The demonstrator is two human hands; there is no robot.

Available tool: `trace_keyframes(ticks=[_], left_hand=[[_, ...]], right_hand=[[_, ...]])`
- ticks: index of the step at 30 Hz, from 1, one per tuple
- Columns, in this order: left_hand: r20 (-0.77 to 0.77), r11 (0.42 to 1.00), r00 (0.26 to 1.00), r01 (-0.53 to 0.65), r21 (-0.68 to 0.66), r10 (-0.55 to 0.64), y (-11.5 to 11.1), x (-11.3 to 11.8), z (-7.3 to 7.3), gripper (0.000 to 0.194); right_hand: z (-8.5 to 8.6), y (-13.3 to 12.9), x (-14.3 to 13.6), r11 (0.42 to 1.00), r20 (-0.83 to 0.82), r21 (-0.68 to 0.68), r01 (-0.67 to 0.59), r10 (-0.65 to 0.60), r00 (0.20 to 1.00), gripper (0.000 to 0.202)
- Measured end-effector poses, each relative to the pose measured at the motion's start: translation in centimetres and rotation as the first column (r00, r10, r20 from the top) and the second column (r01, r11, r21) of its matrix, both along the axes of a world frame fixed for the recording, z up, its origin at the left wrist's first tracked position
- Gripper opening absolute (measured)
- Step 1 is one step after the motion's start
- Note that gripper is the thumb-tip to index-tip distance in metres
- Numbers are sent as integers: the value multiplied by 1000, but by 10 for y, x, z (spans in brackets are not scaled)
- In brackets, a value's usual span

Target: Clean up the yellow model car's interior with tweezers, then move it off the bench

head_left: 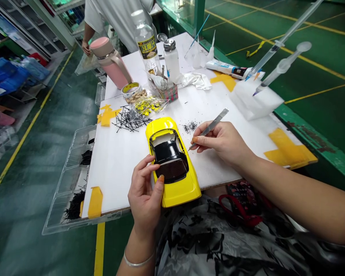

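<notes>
My left hand is closed on a yellow model car body, thumb over the rear and fingers along its left side. The car has a black roof and a dark rear window, with an opening at the front windscreen. In my right hand is a pair of metal tweezers, pinched between thumb and fingers. Their tip points down close to the car's right side; I cannot tell whether it grips a tiny part. Small black bits lie scattered just beyond that hand.
Black sticks and a bag of yellow parts lie beyond the car. Further back stand a pink flask, bottles and a glue tube. Syringes stick in a white foam block. A person stands opposite.
</notes>
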State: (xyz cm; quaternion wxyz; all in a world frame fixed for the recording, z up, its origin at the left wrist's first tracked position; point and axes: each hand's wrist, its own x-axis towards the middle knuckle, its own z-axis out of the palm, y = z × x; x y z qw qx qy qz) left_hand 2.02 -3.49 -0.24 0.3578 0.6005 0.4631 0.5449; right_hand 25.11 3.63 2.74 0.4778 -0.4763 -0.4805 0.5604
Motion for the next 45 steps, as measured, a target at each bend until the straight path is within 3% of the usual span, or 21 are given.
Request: trace_keyframes(ticks=[45], left_hand=[[-5, 1000, 1000, -7, 4, 7, 0, 0, 0, 20]], right_hand=[[-1, -5, 1, 999, -8, 43, -6, 6, 1000, 20]])
